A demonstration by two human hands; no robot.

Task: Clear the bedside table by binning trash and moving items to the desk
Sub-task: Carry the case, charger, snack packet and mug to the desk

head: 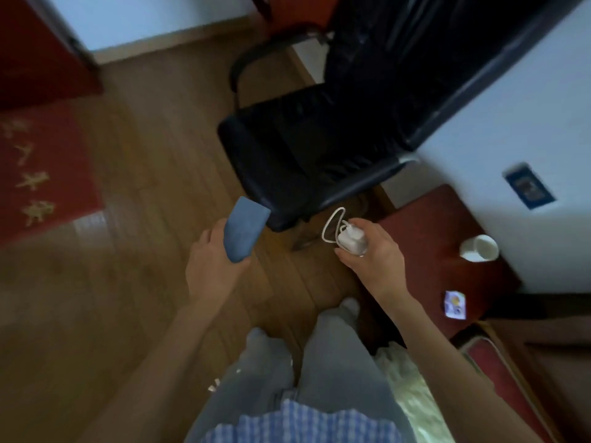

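Note:
My left hand (214, 266) is closed around a blue oblong case (243, 230), held over the wooden floor. My right hand (374, 254) grips a white charger (351, 239) with its looped white cable (331, 225), just left of the dark red bedside table (425, 251). On that table stand a white cup (478, 247) near the wall and a small white printed packet (455, 304) near its front edge.
A black office chair (307, 148) stands right in front of my hands. A red mat (41, 174) lies on the floor at left. A blue card (529, 186) is stuck on the white wall at right. My legs and a translucent bag (406, 388) are below.

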